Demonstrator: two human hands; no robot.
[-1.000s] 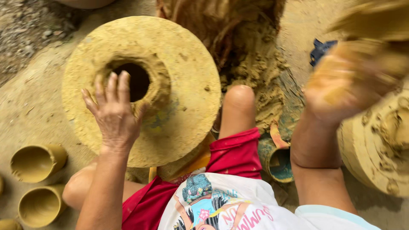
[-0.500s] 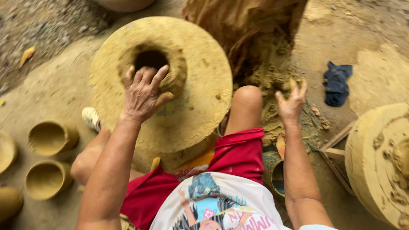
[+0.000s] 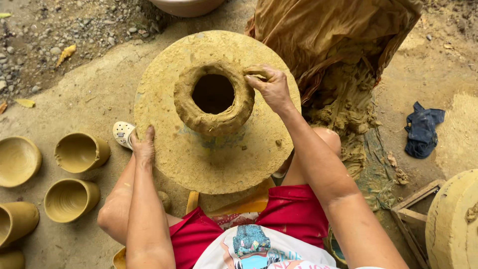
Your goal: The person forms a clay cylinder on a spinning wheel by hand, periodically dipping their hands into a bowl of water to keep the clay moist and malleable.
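Fingers (image 3: 259, 78) of the right hand (image 3: 273, 88) are pinched together on a small wad of wet clay at the rim of the rough clay ring (image 3: 214, 97), which sits at the centre of the round, clay-caked wheel (image 3: 219, 159). The left hand (image 3: 143, 147) lies flat, fingers together, against the wheel's near-left edge, gripping nothing. Judged stage: building up the wall by pressing on clay; the join calls for firm smearing. The ring is lumpy, thick and uneven; the finished cups (image 3: 79, 152) on the ground at left look smooth.
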